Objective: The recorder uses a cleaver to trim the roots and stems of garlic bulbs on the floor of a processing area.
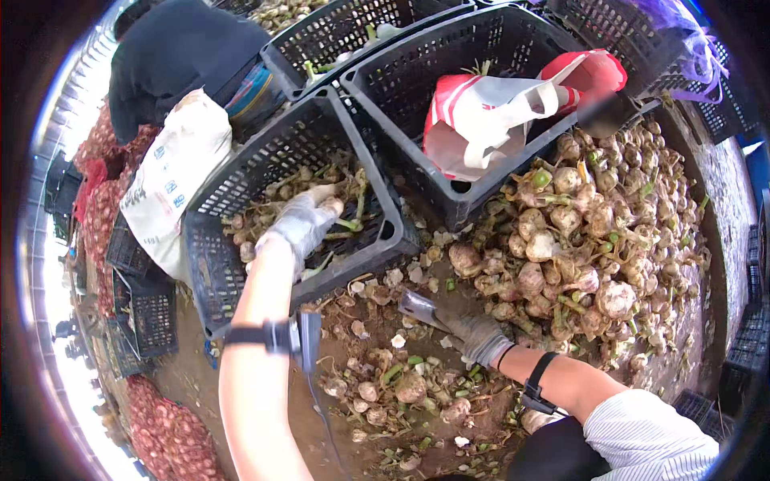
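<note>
Head view is showing the left hand (297,223) half-curled over garlic (330,207) in the black crate (210,268), grip unclear. Fingers wrapped, the right hand (475,333) is holding a metal blade (421,309), probably keeping it clear.

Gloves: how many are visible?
2: one on the left hand, inside a black crate; one on the right hand, holding a flat shiny tool beside the garlic pile. Any on the other person would be hidden.

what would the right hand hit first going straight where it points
The metallic tool in the right hand leads and would probably meet the near wall of the black crate first; depth is unclear, so it might brush garlic scraps on the ground before that.
</note>
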### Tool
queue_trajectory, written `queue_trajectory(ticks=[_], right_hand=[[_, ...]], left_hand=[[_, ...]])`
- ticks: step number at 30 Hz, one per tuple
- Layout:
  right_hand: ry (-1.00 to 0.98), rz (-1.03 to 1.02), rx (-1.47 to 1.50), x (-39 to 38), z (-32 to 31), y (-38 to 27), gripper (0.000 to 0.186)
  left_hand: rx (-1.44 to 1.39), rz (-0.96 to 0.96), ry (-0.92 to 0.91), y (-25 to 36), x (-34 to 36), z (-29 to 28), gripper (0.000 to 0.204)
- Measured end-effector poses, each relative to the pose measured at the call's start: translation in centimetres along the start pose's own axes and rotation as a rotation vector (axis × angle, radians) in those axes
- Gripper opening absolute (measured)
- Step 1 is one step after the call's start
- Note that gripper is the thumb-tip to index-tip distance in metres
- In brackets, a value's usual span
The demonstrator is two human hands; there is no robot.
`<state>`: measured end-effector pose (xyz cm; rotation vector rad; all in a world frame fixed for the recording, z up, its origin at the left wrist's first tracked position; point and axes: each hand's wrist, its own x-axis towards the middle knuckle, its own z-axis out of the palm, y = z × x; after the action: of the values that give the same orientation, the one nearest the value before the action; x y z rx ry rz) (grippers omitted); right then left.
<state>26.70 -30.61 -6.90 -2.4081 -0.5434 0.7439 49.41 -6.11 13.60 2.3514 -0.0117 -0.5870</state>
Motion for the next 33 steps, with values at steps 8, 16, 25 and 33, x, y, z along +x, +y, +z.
queue_trajectory(ticks=[8, 16, 25, 33], right_hand=[[0.187, -0.158, 0.023, 0.3, 1.4, 1.9, 0.07], [0.192, -0.167, 0.027, 0.1, 1.9, 2.0, 0.07], [0.259, -0.131, -0.088, 0.6, 1.4, 1.4, 0.04], [0.192, -0.094, -0.001, -0.7, -0.7, -1.1, 0.061]], left_hand=[[0.221, -0.309, -0.582, -0.8, 7.7, 3.1, 0.043], [0.685, -0.038, -0.449, -2.6, 8.9, 3.7, 0.046], [-0.824, 0.035, 0.214, -3.0, -5.9, -2.2, 0.043], [-1.162, 0.071, 0.269, -1.5, -24.3, 2.5, 0.056]])
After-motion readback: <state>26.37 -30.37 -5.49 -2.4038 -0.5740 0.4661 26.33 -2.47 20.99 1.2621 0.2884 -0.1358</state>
